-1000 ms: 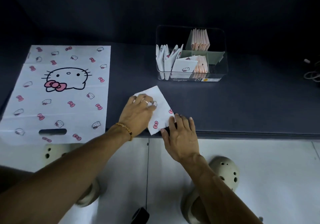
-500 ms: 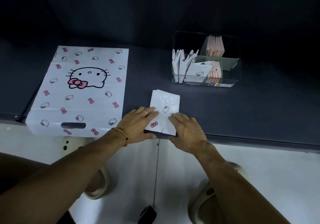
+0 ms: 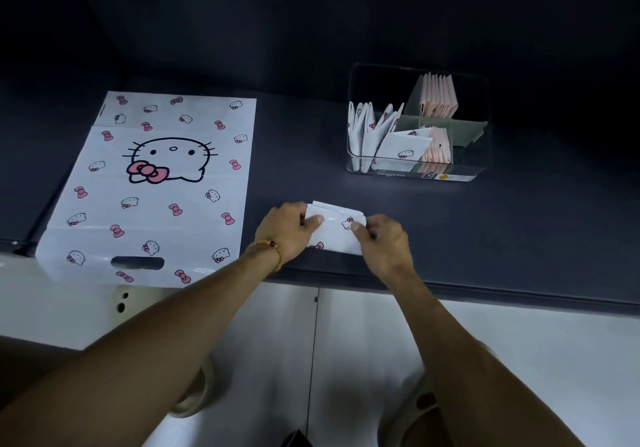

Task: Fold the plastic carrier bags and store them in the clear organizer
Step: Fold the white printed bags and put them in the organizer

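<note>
I see a dark grey desk (image 3: 502, 225) carrying three things: a flat white cat-print carrier bag (image 3: 152, 190) at its left, hanging over the front edge; a small folded bag (image 3: 334, 230) near the front middle; and a clear organizer (image 3: 478, 169) further back right.

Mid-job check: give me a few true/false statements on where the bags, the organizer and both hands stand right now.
1. Both hands hold the folded bag. True: the left hand and right hand pinch it at either side.
2. The organizer is empty. False: it holds folded white bags and pink bags.
3. A flat bag lies unfolded to the left. True.
4. The flat bag lies wholly on the dark surface. False: its handle end hangs over the front edge.
5. The folded bag is already in the organizer. False: it is near the front edge, apart from it.
</note>
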Motion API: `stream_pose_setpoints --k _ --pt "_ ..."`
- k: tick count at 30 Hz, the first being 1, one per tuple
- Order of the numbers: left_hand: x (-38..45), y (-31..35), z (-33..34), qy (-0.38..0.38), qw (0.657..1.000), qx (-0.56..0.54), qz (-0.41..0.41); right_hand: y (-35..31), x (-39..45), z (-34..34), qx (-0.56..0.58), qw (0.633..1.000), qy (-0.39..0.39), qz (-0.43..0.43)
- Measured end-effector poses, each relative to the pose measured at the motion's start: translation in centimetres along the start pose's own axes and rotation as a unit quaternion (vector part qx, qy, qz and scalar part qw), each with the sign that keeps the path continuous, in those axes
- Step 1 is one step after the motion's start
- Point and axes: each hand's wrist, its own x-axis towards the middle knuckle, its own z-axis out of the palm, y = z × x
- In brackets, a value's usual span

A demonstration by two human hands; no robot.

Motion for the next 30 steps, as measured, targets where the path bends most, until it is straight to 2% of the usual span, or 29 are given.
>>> stream_pose_setpoints --k 2,3,5,7,8,10,11,13,14,15,17,18,21,24,26,30 --pt "0.2 0.8 0.6 0.049 0.996 0.059 -0.034 0.0 1.0 0.6 -0.016 1.000 0.008 0.024" --pt "0.1 1.0 0.9 0.090 0.991 0.101 -0.012 0.1 1.5 0.9 -0.031 0.999 0.010 0.029" --pt "-0.1 1.3 1.3 0.136 0.965 0.190 0.121 0.2 2.1 1.2 -0.056 0.998 0.011 0.032" --pt "0.1 0.8 1.7 0.086 0.921 0.266 0.270 0.3 2.5 1.1 -0.067 0.997 0.009 0.034" --pt "0.3 0.4 1.9 0.044 0.904 0.301 0.299 0.3 2.7 1.0 -0.066 0.997 0.012 0.033" --pt "0.6 -0.1 2.4 -0.016 0.903 0.324 0.281 0.0 2.4 0.9 -0.064 0.997 0.047 0.018" --pt "0.9 -0.2 2.6 -0.029 0.909 0.320 0.266 -0.2 2.0 0.9 -0.086 0.992 0.089 -0.021" --pt "1.2 -0.3 2.8 -0.044 0.912 0.320 0.254 -0.2 0.7 1.1 -0.190 0.957 0.146 -0.163" --pt "1.3 -0.2 2.8 -0.049 0.912 0.319 0.255 0.3 0.2 1.3 -0.244 0.934 0.136 -0.222" --pt "1.4 -0.2 2.7 -0.053 0.910 0.321 0.256 1.0 -0.3 1.5 -0.287 0.922 0.093 -0.243" --pt "1.5 -0.1 2.5 -0.058 0.906 0.328 0.261 2.6 -0.8 1.6 -0.326 0.923 0.017 -0.202" --pt "1.5 -0.1 2.5 -0.054 0.905 0.330 0.261 3.3 -0.7 1.6 -0.325 0.928 0.005 -0.184" --pt "1.6 0.3 2.0 -0.041 0.891 0.355 0.280 4.0 -0.7 1.5 -0.315 0.930 -0.009 -0.191" --pt "1.7 1.7 2.8 -0.029 0.858 0.373 0.352 4.1 -0.6 1.5 -0.318 0.927 -0.012 -0.199" --pt "1.7 2.6 4.1 -0.049 0.864 0.354 0.354 4.3 -0.5 1.5 -0.322 0.927 -0.015 -0.193" --pt "2.0 2.3 5.3 -0.029 0.880 0.344 0.326 4.5 -0.5 1.7 -0.331 0.923 -0.007 -0.196"
